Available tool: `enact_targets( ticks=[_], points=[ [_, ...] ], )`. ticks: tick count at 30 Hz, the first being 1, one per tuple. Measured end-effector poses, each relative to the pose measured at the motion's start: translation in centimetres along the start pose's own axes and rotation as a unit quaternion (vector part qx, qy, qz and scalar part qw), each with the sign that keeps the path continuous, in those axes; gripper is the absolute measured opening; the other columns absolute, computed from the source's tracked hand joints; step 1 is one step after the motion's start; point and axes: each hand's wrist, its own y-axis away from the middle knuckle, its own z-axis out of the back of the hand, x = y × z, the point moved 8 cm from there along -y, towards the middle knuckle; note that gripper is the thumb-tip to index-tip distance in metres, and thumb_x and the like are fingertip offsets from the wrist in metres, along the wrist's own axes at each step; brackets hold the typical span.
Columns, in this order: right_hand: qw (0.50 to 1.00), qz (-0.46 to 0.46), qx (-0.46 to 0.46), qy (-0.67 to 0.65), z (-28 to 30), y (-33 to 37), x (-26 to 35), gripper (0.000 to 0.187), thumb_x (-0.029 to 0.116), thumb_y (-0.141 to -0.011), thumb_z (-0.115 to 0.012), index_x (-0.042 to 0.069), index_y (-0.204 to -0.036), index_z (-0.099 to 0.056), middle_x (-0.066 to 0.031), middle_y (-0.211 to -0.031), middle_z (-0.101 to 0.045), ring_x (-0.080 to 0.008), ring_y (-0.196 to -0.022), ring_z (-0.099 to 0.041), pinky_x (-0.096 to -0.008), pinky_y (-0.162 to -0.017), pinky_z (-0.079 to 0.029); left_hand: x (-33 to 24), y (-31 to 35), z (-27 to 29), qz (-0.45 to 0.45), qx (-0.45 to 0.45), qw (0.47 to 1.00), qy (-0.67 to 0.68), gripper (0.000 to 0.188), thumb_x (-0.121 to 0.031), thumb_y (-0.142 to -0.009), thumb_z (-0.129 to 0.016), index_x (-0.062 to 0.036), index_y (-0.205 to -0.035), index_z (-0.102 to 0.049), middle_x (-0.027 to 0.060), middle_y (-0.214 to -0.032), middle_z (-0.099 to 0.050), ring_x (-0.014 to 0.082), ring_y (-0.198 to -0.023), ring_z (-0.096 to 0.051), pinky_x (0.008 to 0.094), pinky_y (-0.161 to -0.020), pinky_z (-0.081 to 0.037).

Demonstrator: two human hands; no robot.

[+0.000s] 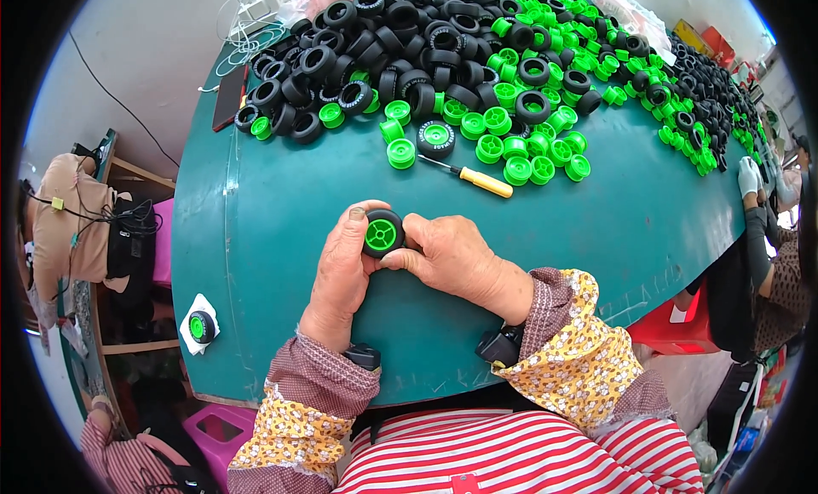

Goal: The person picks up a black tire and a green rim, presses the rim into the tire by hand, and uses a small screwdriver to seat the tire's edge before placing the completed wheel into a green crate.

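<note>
Far beyond the left hand (336, 271), 1 white electrical block (258, 7) and 1 dark flat device (228, 97), well left of that hand, beige fabric (75, 206), nearer the wearer, 1 magenta stool (215, 452), right of the right hand (457, 255), 1 red stool (658, 330), 1 co-worker's white glove (749, 177)

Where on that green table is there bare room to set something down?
The green table has bare surface between the left hand and the small wheel on white paper, and right of the right hand, below the yellow-handled screwdriver. The far side is crowded: black tires and green rims lie heaped there.
</note>
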Motion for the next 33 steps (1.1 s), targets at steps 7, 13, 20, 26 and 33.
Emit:
enact_targets(
  ticks=[7, 13, 20, 26, 33],
  points=[
    [0.999, 0.024, -0.028, -0.020, 0.1, 0.1, -0.1, 0.031, 0.033, -0.078, -0.061, 0.004, -0.076, -0.050, -0.0118, -0.061, -0.057, -0.0315, -0.058, -0.058, -0.0399, -0.051, -0.045, -0.6, 0.3, -0.6, -0.050, -0.025, 0.995, -0.079, 0.037, -0.036, -0.093, -0.040, -0.0036, -0.107, -0.049, 0.0042, -0.091, -0.053, 0.0098, -0.077, -0.055, 0.0221, -0.063, -0.049],
    [0.985, -0.003, 0.024, -0.168, -0.4, -0.2, -0.3, 0.025, 0.028, -0.083, -0.057, 0.004, -0.075, -0.054, -0.0100, -0.067, -0.062, -0.0288, -0.061, -0.060, -0.0366, -0.054, -0.046, -1.2, 0.4, -0.9, -0.067, 0.004, 0.991, -0.116, 0.038, -0.039, -0.092, -0.040, -0.0034, -0.104, -0.050, 0.0023, -0.080, -0.054, 0.0081, -0.065, -0.053, 0.0204, -0.056, -0.046],
    [0.973, -0.082, 0.013, -0.213, 0.2, -0.3, -0.9, 0.024, 0.021, -0.086, -0.053, 0.002, -0.073, -0.058, -0.0074, -0.066, -0.064, -0.0177, -0.058, -0.061, -0.0300, -0.053, -0.045, -1.7, 0.5, -1.4, -0.129, -0.010, 0.976, -0.175, 0.033, -0.034, -0.094, -0.038, -0.0038, -0.102, -0.049, 0.0023, -0.076, -0.054, 0.0066, -0.057, -0.052, 0.0186, -0.051, -0.044],
    [0.972, -0.058, 0.000, -0.230, 0.1, -0.2, -0.7, 0.023, 0.021, -0.086, -0.053, 0.002, -0.074, -0.059, -0.0065, -0.064, -0.063, -0.0140, -0.055, -0.058, -0.0278, -0.050, -0.043, -2.0, 0.9, -1.4, -0.155, -0.024, 0.964, -0.215, 0.034, -0.034, -0.094, -0.039, -0.0029, -0.103, -0.049, 0.0025, -0.077, -0.055, 0.0073, -0.059, -0.053, 0.0194, -0.052, -0.045],
    [0.980, -0.045, 0.002, -0.191, 0.3, -0.2, -0.8, 0.023, 0.024, -0.085, -0.055, 0.004, -0.074, -0.057, -0.0100, -0.058, -0.056, -0.0214, -0.051, -0.056, -0.0325, -0.050, -0.043, -2.8, 1.2, -1.5, -0.165, -0.014, 0.954, -0.249, 0.033, -0.032, -0.093, -0.041, -0.0016, -0.103, -0.050, 0.0050, -0.075, -0.056, 0.0096, -0.062, -0.055, 0.0220, -0.051, -0.048]
  ],
)
